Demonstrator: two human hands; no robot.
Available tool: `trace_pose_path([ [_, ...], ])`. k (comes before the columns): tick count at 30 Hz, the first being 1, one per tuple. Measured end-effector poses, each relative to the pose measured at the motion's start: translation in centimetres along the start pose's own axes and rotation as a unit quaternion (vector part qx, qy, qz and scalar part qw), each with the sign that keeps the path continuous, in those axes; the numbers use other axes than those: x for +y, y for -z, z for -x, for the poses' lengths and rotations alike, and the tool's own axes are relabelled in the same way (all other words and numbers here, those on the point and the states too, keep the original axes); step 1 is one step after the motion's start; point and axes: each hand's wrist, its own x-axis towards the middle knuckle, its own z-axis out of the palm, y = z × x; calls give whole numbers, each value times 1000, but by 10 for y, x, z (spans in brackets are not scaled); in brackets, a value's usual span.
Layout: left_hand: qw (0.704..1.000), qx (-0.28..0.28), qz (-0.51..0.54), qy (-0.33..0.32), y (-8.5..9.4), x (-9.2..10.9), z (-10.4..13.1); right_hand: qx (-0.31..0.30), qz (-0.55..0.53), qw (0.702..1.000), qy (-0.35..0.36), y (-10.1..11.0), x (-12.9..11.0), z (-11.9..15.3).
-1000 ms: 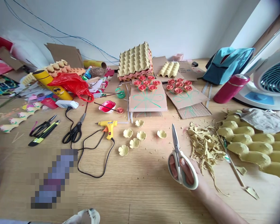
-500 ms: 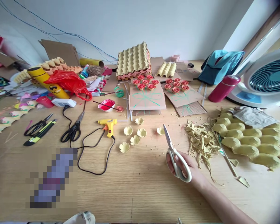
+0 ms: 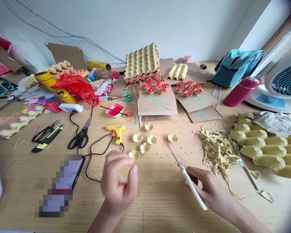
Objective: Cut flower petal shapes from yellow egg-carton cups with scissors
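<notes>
My right hand point(image 3: 203, 184) holds white-handled scissors point(image 3: 188, 178) by the handles, above the table at centre right, blades pointing up and left. My left hand point(image 3: 120, 181) is raised at the centre, its fingers curled and the thumb apart, with nothing seen in it. Just beyond it lie several pale yellow paper flower cups, the nearest one point(image 3: 134, 155) beside the fingertips. Another flower cup point(image 3: 173, 138) sits alone beyond the scissor tips. A yellow glue gun point(image 3: 118, 132) lies left of the cups, its black cord running behind my left hand.
Yellow scraps point(image 3: 215, 150) and an egg tray point(image 3: 269, 145) lie at the right. Cardboard point(image 3: 157, 105) with red roses stands behind. Black scissors point(image 3: 80, 136), a cutter point(image 3: 47, 139) and a phone point(image 3: 65, 184) are at the left. A red bottle point(image 3: 242, 92) stands by the fan point(image 3: 278, 81).
My left hand has come into view at the bottom centre. My right hand has turned the scissors edge-on and lowered them slightly. The whole view has shifted a little.
</notes>
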Motion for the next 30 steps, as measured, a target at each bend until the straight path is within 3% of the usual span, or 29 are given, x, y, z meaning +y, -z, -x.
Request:
trace_pose_path([
  [4,999,-38,-1,-16,-43,-28,2,33,201,978,51,-29,-3,10],
  [10,996,-90,-15,1,-47,-39,14,76,336,935,84,-64,-21,-6],
  [13,994,-103,-25,12,-45,-44,15,109,363,924,45,-57,-12,-6],
  [17,994,-89,-33,44,-45,-51,13,174,407,897,-12,-35,11,15],
  [19,995,-76,-32,56,-44,-53,11,185,410,893,-4,-33,15,25],
  [24,996,-57,-48,56,-43,-56,8,115,367,918,99,-46,9,30],
  [30,995,-44,-57,67,-42,-63,9,184,414,890,40,-18,29,32],
])
